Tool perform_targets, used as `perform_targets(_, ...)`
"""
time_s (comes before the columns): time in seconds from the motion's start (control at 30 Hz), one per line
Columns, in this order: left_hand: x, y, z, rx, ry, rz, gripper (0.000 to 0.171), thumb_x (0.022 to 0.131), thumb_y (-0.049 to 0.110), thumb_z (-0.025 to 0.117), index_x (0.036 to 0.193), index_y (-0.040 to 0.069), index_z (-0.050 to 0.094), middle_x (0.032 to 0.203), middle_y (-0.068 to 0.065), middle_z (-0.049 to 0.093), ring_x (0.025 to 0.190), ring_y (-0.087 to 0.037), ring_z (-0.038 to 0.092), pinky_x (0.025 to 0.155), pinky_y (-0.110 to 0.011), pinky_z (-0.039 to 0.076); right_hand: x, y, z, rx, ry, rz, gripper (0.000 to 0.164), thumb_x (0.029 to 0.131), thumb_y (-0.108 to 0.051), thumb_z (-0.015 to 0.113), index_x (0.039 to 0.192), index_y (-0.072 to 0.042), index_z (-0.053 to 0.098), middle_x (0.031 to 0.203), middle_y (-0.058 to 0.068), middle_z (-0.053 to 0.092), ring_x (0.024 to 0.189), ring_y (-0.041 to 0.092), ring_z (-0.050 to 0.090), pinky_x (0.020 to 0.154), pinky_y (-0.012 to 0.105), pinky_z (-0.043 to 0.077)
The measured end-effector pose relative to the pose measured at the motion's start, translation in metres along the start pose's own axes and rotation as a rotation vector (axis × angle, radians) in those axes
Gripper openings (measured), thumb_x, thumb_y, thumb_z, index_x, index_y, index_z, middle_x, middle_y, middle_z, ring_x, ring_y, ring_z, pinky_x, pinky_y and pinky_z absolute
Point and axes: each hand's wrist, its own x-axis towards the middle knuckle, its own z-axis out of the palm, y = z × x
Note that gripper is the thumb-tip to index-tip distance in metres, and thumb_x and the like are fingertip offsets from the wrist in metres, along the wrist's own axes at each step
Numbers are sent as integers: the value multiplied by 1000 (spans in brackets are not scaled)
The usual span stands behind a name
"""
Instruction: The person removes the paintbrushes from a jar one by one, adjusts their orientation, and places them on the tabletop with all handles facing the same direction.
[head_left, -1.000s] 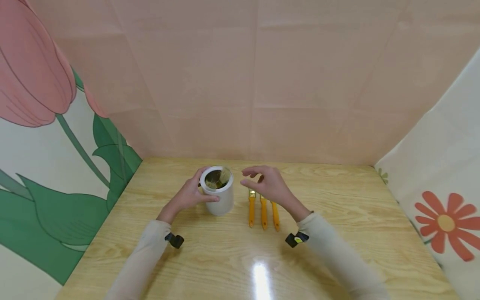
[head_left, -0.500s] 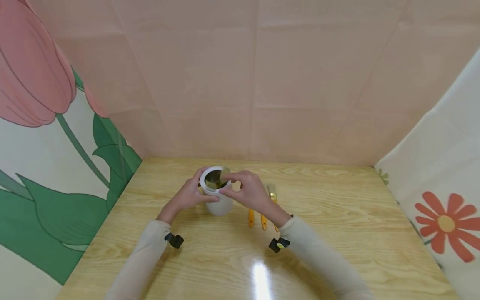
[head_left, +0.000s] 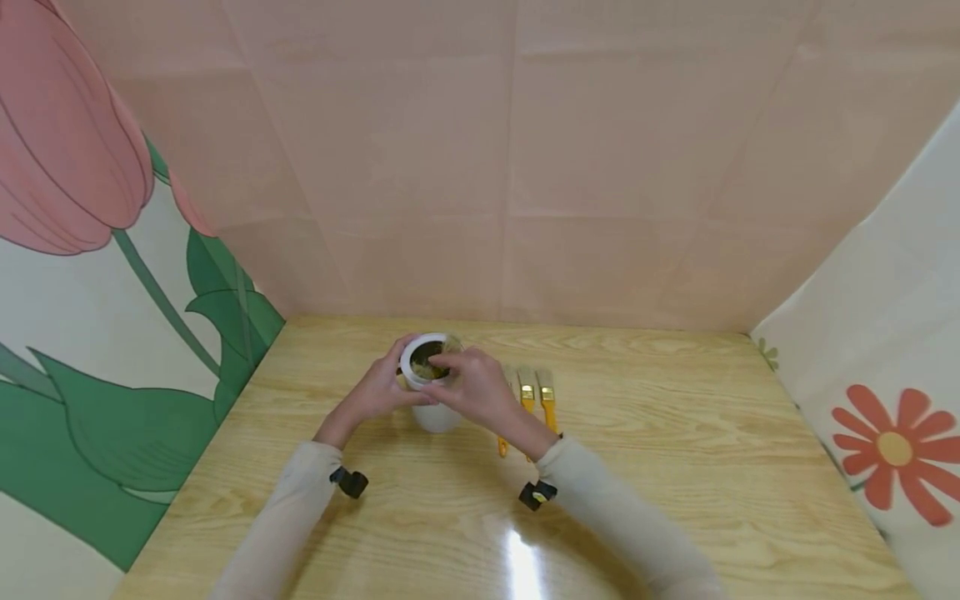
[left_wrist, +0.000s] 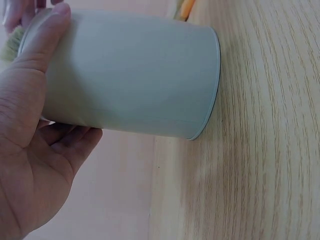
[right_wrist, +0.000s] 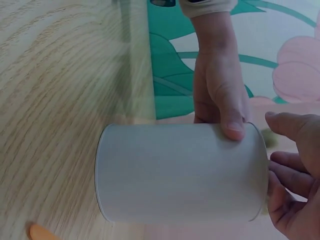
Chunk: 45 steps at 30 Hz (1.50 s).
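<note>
My left hand (head_left: 381, 385) grips a white cylindrical can (right_wrist: 180, 172) near its rim, thumb along the near side. The can stands on the table, and brush bristles (head_left: 452, 342) show at its mouth, with more inside; their handles are hidden in it. At the can's mouth is my right hand (head_left: 483, 390), its index finger reaching over the opening and its thumb apart at the near rim. The right wrist view shows a gap between that thumb and the bent fingers (right_wrist: 292, 175), with blurred bristles behind.
Three paintbrushes (head_left: 548, 402) with orange handles lie side by side right of the can, partly covered by my right forearm. The wooden table (head_left: 675, 417) meets a pink backdrop (head_left: 600, 208). Flower-printed cloths (head_left: 900, 333) hang on both sides.
My right hand has moved left from above the loose brushes to the can's mouth, its fingers now over the opening. My left hand and the can have stayed in place.
</note>
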Motion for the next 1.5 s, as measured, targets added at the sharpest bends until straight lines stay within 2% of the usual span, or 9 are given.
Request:
perform_targets(0.13, 1, 1, 0, 15, 8, -3, 107, 79, 38, 90, 160, 17, 24, 153, -11, 47, 139, -31, 48, 111, -55, 43, 3, -2, 5, -30, -1, 13, 37, 88, -28, 83, 117, -5, 76, 104, 8, 77, 88, 19, 69, 72, 29, 57)
perform_targets(0.47, 0, -1, 0, 58, 15, -1, 107, 82, 36, 88, 161, 12, 21, 151, -16, 49, 136, -33, 51, 108, -56, 45, 5, -6, 10, -80, -7, -5, 31, 90, -28, 81, 114, -9, 78, 107, 8, 77, 100, 25, 70, 81, 39, 60)
perform_targets(0.77, 0, 1, 1, -6, 7, -18, 111, 77, 45, 90, 161, 21, 22, 149, -3, 50, 135, -26, 51, 108, -53, 45, 7, -2, 9, -114, 6, -21, 17, 96, -21, 75, 108, -11, 80, 94, 3, 77, 79, 14, 64, 67, 27, 55)
perform_targets(0.83, 0, 1, 1, -10, 3, -22, 111, 77, 46, 89, 161, 22, 22, 148, -3, 50, 135, -25, 52, 108, -52, 46, 8, -2, 8, -121, 27, -35, 16, 95, -19, 75, 107, -10, 80, 91, 2, 77, 76, 13, 64, 71, 30, 56)
perform_targets(0.97, -1, 0, 1, -12, 1, -27, 111, 76, 48, 89, 161, 24, 22, 148, 0, 51, 134, -24, 52, 107, -52, 47, 9, -3, 5, -113, 54, -52, 15, 95, -18, 75, 106, -9, 80, 89, 2, 77, 71, 12, 61, 69, 31, 55)
perform_targets(1.07, -1, -1, 2, -10, 1, -22, 111, 76, 48, 89, 161, 25, 21, 148, 1, 51, 133, -24, 53, 106, -52, 48, 10, -2, 2, -107, 63, -56, 16, 95, -19, 75, 106, -9, 80, 88, 2, 76, 69, 12, 56, 60, 25, 49)
perform_targets(1.17, 0, -1, 2, -6, 1, -16, 110, 76, 46, 89, 161, 24, 23, 147, 1, 53, 132, -24, 54, 106, -52, 47, 12, -2, -2, -99, 70, -59, 16, 95, -19, 76, 105, -8, 80, 85, 2, 75, 69, 11, 57, 58, 20, 47)
perform_targets(1.27, 0, -1, 2, -9, -2, -7, 109, 76, 45, 90, 160, 24, 24, 146, 0, 53, 132, -25, 55, 107, -53, 46, 15, -3, -7, -78, 78, -69, 16, 96, -17, 75, 106, -5, 79, 84, 4, 74, 70, 11, 60, 58, 19, 48)
perform_targets(1.5, 0, 1, 1, -21, 2, -19, 109, 76, 47, 90, 160, 24, 25, 144, -1, 55, 133, -25, 54, 110, -55, 44, 26, -7, -22, 6, 100, -74, 16, 99, -14, 70, 108, -3, 77, 97, 8, 78, 75, 13, 70, 63, 21, 56)
